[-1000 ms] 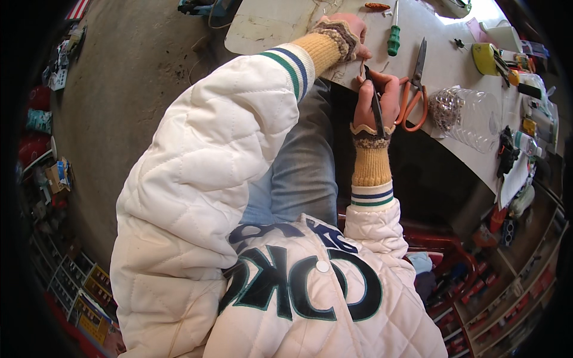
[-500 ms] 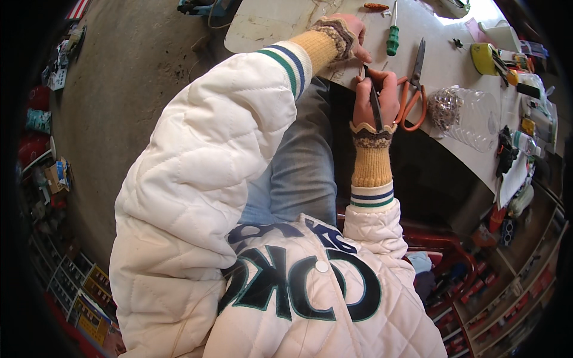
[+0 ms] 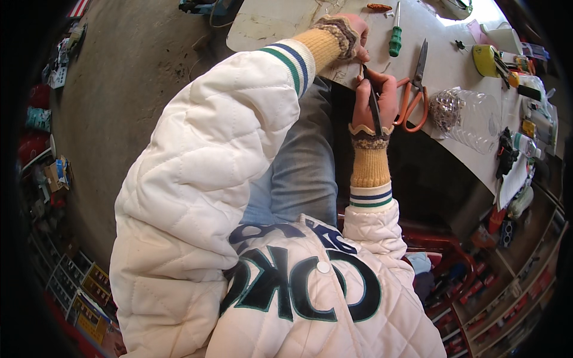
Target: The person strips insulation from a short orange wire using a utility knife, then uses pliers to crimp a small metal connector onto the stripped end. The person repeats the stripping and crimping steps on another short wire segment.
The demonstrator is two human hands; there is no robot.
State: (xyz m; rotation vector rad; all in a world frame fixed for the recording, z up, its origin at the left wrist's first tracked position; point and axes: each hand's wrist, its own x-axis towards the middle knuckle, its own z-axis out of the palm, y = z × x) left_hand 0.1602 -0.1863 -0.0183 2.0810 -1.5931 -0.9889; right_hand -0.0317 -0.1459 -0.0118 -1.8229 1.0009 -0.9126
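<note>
At the table's near edge my two hands almost meet. My right hand [image 3: 385,98] is closed around a slim black tool [image 3: 374,108] shaped like tweezers, its back end lying along the wrist. My left hand [image 3: 359,37] is pinched just beyond the tool's tip. Whatever its fingers hold is too small to make out. A thin pale sliver [image 3: 361,70] shows between the hands. Right of my right hand lie scissors [image 3: 419,80] with orange handles and dark blades. Farther back is a screwdriver [image 3: 395,45] with a green handle.
A clear plastic jar [image 3: 477,122] lies on its side with many small pieces near one end. Behind it stands a yellow-green container [image 3: 486,61] with tools beside it. Clutter lines the right side of the pale table [image 3: 256,30]. A red chair [image 3: 439,241] is below.
My right hand and the black tool have shifted very slightly. My left hand keeps its pinch in nearly the same place. The view has moved a little.
</note>
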